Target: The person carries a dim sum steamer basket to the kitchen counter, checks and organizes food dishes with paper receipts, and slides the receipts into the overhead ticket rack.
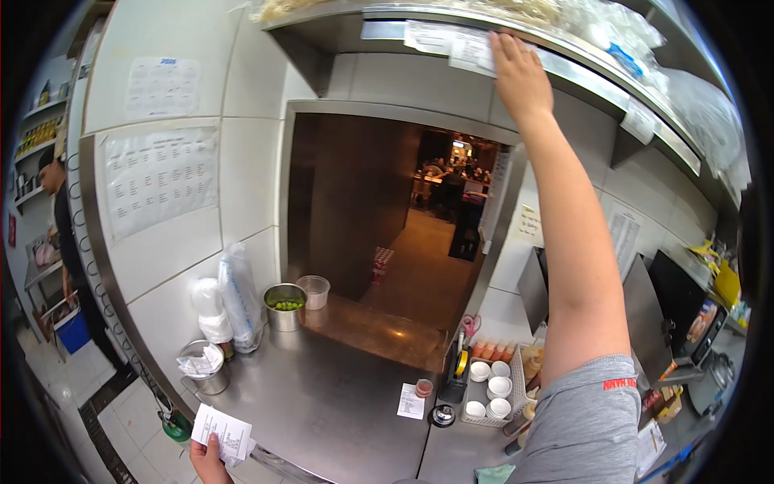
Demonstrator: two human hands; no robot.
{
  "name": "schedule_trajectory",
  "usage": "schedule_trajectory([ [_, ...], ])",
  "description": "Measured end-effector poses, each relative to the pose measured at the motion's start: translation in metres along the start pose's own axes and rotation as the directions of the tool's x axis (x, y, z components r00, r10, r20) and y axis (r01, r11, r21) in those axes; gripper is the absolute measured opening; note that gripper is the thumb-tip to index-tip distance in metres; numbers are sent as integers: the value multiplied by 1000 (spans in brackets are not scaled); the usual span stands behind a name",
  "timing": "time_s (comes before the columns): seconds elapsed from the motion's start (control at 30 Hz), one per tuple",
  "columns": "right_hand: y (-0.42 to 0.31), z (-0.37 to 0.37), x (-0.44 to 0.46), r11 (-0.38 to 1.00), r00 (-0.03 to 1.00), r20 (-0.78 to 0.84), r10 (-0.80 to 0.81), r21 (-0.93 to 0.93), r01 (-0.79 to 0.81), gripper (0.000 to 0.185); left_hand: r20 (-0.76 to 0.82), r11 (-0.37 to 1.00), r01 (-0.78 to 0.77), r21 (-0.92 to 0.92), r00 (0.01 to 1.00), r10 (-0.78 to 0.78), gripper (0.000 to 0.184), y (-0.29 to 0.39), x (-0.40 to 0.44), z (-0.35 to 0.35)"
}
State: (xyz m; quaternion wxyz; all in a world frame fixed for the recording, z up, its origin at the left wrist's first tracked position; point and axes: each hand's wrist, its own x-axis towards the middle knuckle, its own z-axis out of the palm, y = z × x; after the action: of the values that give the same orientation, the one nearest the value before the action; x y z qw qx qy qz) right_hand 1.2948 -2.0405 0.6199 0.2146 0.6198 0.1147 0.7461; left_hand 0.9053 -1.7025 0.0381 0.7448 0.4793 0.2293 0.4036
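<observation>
My left hand point(209, 461) is low at the left, its thumb pressed over a small stack of printed order slips point(219, 431). My right arm reaches up to the overhead shelf, where my right hand point(520, 77) lies with fingers stretched against the metal ticket rail point(564, 73). Its fingertips touch the right end of several paper slips point(451, 42) hanging there. Whether anything is under those fingers is hidden. On the steel counter point(322, 395) below lie another slip point(410, 402) and a small cup of red sauce point(423, 388) at its corner.
A pot of green limes point(285, 306) and a clear plastic tub point(314, 291) stand by the pass-through window. A metal bin of crumpled slips point(203, 367) is at left. A basket of white cups point(493, 391), a call bell point(442, 415) and sauce bottles stand right. A person point(72, 242) stands far left.
</observation>
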Motion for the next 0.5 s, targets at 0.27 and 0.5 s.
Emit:
schedule_trajectory([
  [0.27, 158, -13, -99, 852, 950, 39, 309, -455, -259, 68, 77, 994, -12, 111, 997, 4, 33, 6, 8, 18],
  [0.5, 180, -9, -112, 994, 980, -198, 36, 112, -14, 49, 54, 997, -41, -59, 998, 44, 26, -1, 9, 38],
])
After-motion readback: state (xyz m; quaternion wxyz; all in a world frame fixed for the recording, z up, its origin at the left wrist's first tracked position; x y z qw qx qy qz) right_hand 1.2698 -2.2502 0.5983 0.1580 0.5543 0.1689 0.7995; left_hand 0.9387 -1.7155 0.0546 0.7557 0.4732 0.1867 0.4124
